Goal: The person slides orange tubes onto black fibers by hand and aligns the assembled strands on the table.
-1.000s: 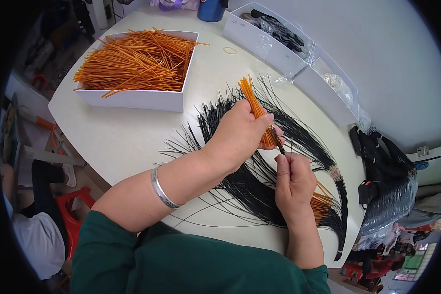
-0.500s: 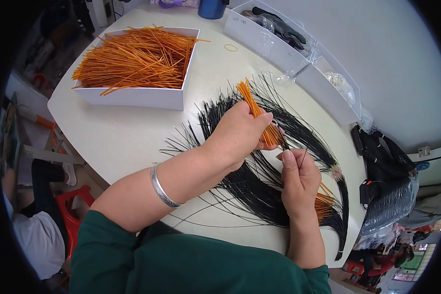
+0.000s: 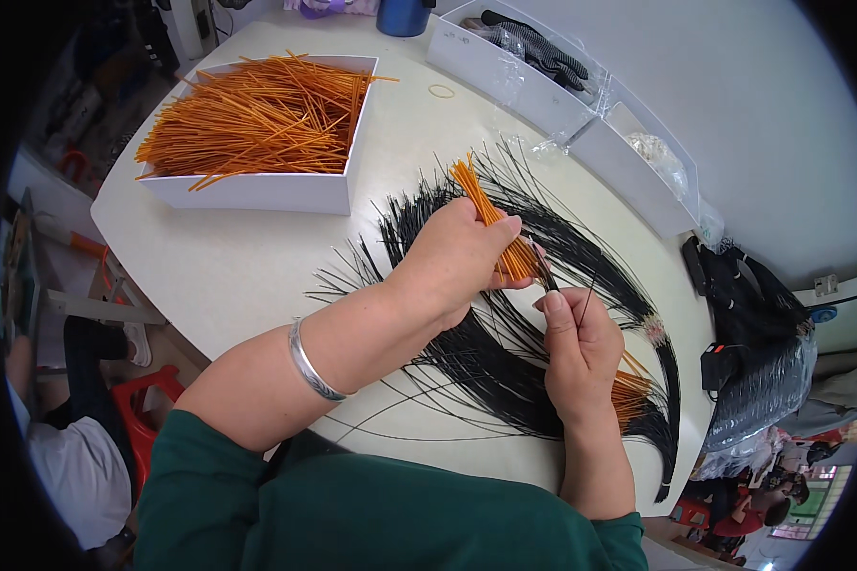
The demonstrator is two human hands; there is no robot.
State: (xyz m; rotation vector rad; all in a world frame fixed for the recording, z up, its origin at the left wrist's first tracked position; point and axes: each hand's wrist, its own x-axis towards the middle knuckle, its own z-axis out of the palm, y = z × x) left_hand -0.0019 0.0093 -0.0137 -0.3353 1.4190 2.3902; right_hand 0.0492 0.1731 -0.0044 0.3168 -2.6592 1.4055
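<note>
Orange strands seemingly touch wires.

At twelve o'clock stands a blue cup, a thin rubber band lying near it. At one, a white box holds dark striped cloth; at two, a second box holds clear plastic. At eight are a red stool and a person's pale shirt.

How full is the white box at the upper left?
Heaped full: orange sticks rise above the rim of the box, and some poke out past its edges.
</note>
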